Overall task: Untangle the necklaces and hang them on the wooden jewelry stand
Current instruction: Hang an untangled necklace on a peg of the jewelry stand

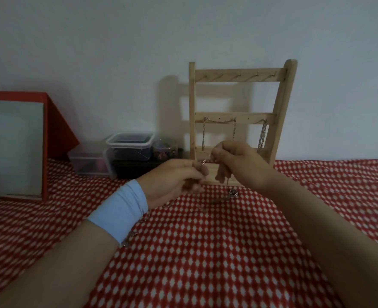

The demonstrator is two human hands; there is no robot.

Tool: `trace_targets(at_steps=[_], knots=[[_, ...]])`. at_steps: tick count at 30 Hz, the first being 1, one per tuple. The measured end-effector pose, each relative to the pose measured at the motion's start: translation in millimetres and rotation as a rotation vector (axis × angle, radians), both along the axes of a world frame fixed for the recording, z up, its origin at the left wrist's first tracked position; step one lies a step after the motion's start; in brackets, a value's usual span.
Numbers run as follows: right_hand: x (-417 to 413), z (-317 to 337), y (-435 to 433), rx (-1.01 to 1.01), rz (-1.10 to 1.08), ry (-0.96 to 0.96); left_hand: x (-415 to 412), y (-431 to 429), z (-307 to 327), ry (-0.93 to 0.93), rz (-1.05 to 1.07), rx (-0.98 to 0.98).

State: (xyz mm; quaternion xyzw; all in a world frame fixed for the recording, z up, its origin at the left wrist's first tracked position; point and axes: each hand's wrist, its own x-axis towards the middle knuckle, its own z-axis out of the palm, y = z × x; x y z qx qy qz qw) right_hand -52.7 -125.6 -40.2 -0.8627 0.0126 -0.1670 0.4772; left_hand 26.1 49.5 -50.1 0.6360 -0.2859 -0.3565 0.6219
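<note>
A wooden jewelry stand [239, 77] leans against the wall. From its middle bar hang a silver chain [219, 121] draped between two pegs and a second chain [262, 136] at the right. In front of the stand's base, my left hand [172, 181] and my right hand [237, 163] both pinch a thin silver necklace [204, 162] stretched between them. The necklace's pendant [233, 193] dangles below my right hand, just above the cloth. More chain trails on the cloth under my left wrist [130, 235].
A red cloth with white dots [205, 252] covers the surface. Clear plastic boxes [125, 150] stand left of the stand by the wall. A red-framed mirror [14, 147] stands at the far left. A light blue band wraps my left wrist.
</note>
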Motion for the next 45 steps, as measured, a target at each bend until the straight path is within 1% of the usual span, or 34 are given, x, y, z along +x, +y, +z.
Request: trace_targets(at_steps=[1, 3, 5, 7, 10, 13, 15, 17, 19, 22, 24, 26, 28, 31, 33, 35, 38, 41, 42, 43, 45], knots=[[1.3, -1.0, -3.1, 0.094, -0.007, 0.002, 2.6, 4.3, 2.7, 0.065, -0.047, -0.025], [2.1, -1.2, -12.8, 0.256, -0.027, 0.022, 7.3, 13.4, 9.8, 0.106, -0.091, -0.089], [1.4, 0.2, -22.5, 0.321, -0.051, 0.052, 13.2, 21.9, 15.7, 0.158, -0.054, -0.196], [-0.6, 1.2, -28.9, 0.323, -0.066, 0.088, 16.8, 27.3, 19.7, 0.231, 0.042, -0.340], [-7.0, 3.8, -33.0, 0.263, -0.091, 0.100, 16.0, 27.5, 26.1, 0.304, 0.127, -0.530], [-15.5, 11.9, -28.8, 0.232, -0.086, 0.070, 7.6, 19.8, 34.9, 0.322, 0.173, -0.601], [-20.8, 20.6, -21.7, 0.181, -0.059, 0.023, 0.4, 11.4, 44.9, 0.292, 0.168, -0.625], [-26.0, 32.3, -12.3, 0.052, -0.025, -0.041, -5.3, 1.8, 56.0, 0.181, 0.126, -0.578], [-25.9, 41.3, -4.6, -0.114, -0.038, -0.094, -10.6, -8.6, 64.4, 0.016, 0.078, -0.451], [-22.4, 53.9, 1.5, -0.349, -0.179, -0.171, -20.3, -18.7, 76.1, -0.199, 0.072, -0.292], [-22.2, 63.0, 2.6, -0.399, -0.305, -0.232, -21.1, -21.8, 84.4, -0.306, 0.083, -0.197], [-24.5, 70.6, 3.2, -0.323, -0.343, -0.273, -18.6, -23.4, 91.6, -0.398, 0.035, -0.091], [-27.4, 76.6, 5.0, -0.183, -0.282, -0.261, -17.6, -22.8, 97.2, -0.478, -0.040, -0.015], [-29.9, 85.2, 11.4, 0.136, -0.080, -0.178, -19.0, -21.9, 104.8, -0.487, -0.139, -0.027], [-31.6, 92.0, 10.5, 0.305, -0.013, -0.147, -21.2, -21.8, 111.3, -0.472, -0.137, -0.063], [-35.6, 98.7, 5.2, 0.342, 0.010, -0.107, -21.8, -21.1, 117.3, -0.485, -0.076, -0.081], [-41.4, 102.2, -3.3, 0.224, 0.061, 0.037, -15.4, -15.5, 124.6, -0.488, 0.004, -0.101], [-43.5, 105.1, -7.8, 0.162, 0.080, 0.142, -9.8, -10.4, 125.1, -0.569, -0.002, -0.020], [-43.7, 106.2, -9.7, 0.183, 0.100, 0.145, -8.6, -9.6, 123.6, -0.601, -0.009, 0.022], [-43.0, 107.1, -12.1, 0.249, 0.122, 0.133, -7.5, -9.0, 121.9, -0.615, -0.017, 0.049], [-42.0, 108.6, -17.2, 0.470, 0.151, 0.081, -5.6, -8.8, 119.5, -0.564, -0.016, 0.032]])
